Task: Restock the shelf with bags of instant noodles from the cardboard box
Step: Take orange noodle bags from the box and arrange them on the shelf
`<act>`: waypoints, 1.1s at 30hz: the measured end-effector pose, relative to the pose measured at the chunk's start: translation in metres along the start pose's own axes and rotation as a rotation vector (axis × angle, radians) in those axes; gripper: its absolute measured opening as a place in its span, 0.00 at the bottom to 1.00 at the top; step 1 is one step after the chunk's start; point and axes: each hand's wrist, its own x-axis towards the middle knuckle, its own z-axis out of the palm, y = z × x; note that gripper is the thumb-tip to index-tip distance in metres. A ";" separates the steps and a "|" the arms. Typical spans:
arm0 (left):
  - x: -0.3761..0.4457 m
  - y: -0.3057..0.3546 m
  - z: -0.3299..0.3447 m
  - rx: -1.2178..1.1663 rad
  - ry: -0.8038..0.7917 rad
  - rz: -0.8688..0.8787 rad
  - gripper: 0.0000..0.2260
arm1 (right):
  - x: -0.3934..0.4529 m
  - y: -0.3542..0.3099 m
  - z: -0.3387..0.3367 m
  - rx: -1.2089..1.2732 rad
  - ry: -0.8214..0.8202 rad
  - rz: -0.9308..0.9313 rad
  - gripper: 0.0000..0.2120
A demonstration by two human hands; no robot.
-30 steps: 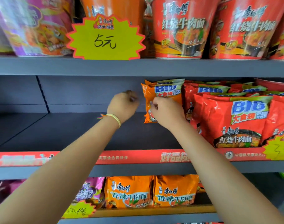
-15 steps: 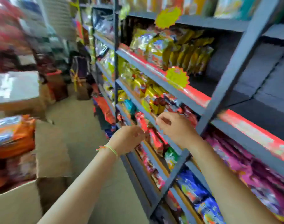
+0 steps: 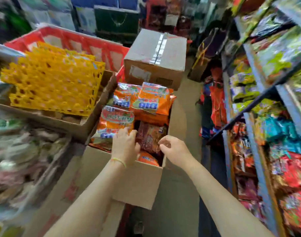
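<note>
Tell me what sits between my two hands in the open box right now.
In the head view, a dark red noodle bag lies between the left hand and right hand, inside the open cardboard box.

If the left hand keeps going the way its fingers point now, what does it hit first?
Most likely the orange noodle bag lying on the left side of the open cardboard box. The left hand reaches forward into the box, fingertips at that bag's near edge, beside the dark red bag. Blur hides whether they touch.
</note>
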 end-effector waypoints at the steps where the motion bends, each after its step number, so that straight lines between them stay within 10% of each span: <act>1: 0.003 -0.012 0.005 0.027 -0.028 -0.028 0.19 | 0.013 -0.004 0.012 0.036 -0.019 0.018 0.04; 10: -0.006 -0.044 0.025 -0.091 0.051 -0.030 0.29 | 0.092 -0.040 0.086 0.581 -0.272 0.374 0.21; 17: -0.002 -0.047 0.033 -0.051 0.070 0.005 0.38 | 0.109 -0.051 0.118 0.516 -0.193 0.438 0.13; 21: -0.004 -0.048 0.033 -0.059 0.094 0.026 0.38 | 0.113 -0.043 0.100 0.629 -0.125 0.435 0.25; 28: -0.001 -0.047 0.034 -0.082 0.087 -0.053 0.36 | 0.104 -0.021 0.056 0.733 -0.024 0.394 0.08; 33: 0.004 -0.043 0.024 -0.384 0.145 -0.292 0.37 | 0.093 -0.027 0.072 0.674 -0.361 0.417 0.21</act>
